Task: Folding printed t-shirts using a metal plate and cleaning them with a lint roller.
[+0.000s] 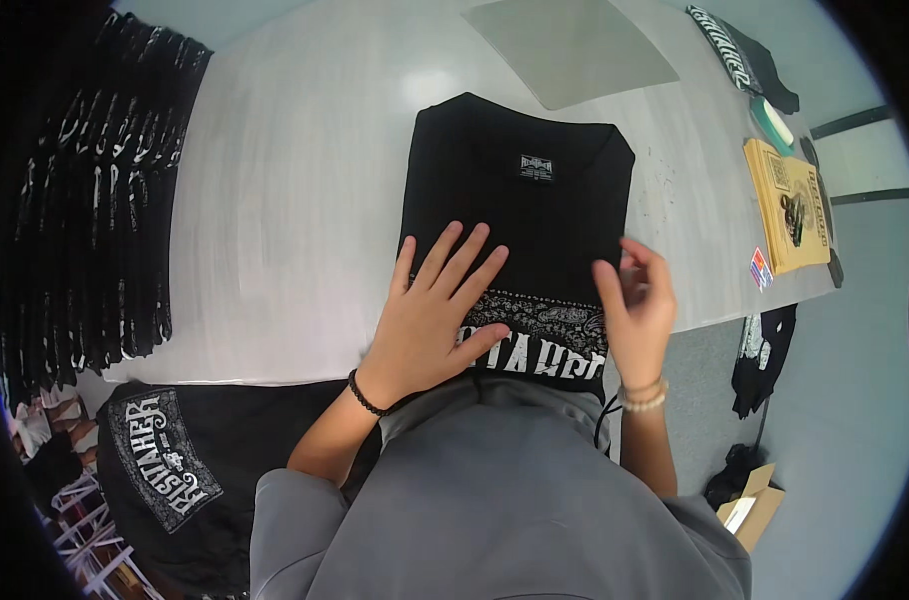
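Observation:
A folded black T-shirt (529,210) lies on the table before me, its neckline away from me. A neck label and a white-and-grey paisley print with large lettering show on it. My left hand (436,322) rests flat on the shirt's left part, fingers spread, partly covering the print. At the shirt's right edge is my right hand (638,300), thumb and fingers curved apart; its fingertips are slightly blurred, and whether they pinch any cloth cannot be told. The shirt's near edge meets my grey top.
Folded black garments (102,195) stand in tall stacks at the left. A translucent sheet (574,49) lies at the table's far side. Yellow printed packets (792,210), a green-and-white brush-like object (773,126) and another folded garment (743,60) are at the right. Printed black shirts (199,457) lie below left.

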`<state>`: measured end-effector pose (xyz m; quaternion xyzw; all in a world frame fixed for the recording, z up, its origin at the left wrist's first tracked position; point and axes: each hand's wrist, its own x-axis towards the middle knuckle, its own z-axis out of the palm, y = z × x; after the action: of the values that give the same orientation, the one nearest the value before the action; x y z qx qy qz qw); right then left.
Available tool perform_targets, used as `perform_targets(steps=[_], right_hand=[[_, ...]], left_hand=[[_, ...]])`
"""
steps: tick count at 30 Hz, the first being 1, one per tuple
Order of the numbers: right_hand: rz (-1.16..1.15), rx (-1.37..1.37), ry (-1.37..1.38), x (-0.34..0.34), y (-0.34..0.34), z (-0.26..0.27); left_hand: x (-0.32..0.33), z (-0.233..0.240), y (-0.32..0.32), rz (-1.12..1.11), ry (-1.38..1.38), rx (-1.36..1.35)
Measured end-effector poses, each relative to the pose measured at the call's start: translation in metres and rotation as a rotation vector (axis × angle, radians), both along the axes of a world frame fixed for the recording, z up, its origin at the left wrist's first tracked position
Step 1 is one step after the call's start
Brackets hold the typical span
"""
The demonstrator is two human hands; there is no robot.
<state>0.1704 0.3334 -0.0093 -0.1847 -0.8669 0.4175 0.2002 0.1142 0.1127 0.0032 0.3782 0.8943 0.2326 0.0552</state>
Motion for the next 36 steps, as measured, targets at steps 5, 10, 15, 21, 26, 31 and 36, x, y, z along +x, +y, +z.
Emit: perform_targets(steps=[5, 10, 15, 21, 26, 31, 36], right_hand=[[-0.005, 0.245, -0.146, -0.034, -0.001, 0.003], [-0.016, 0.341, -0.067, -0.045, 0.039, -0.008], [-0.147, 0.332, 0.065, -0.089, 0.136, 0.003], [-0.252, 1.004, 0.06, -0.174, 0.347, 0.006], [-0.299, 0.899, -0.726, -0.203, 0.41, -0.009], [-0.283, 0.983, -0.165, -0.217, 0.414, 0.012], [0.112, 0.115, 0.096, -0.175, 0.219, 0.091]], left_hand=[[0.001, 0.0, 0.0, 0.015, 0.0, -0.024], [-0.001, 0.002, 0.001, 0.008, 0.021, -0.005], [0.006, 0.005, 0.003, 0.052, 0.036, -0.063], [0.04, 0.008, 0.027, -0.039, 0.047, -0.045], [0.027, -0.006, 0.021, -0.074, 0.161, -0.062], [0.021, 0.001, 0.025, -0.084, 0.253, 0.047], [0.042, 0.007, 0.035, 0.057, 0.212, 0.128]])
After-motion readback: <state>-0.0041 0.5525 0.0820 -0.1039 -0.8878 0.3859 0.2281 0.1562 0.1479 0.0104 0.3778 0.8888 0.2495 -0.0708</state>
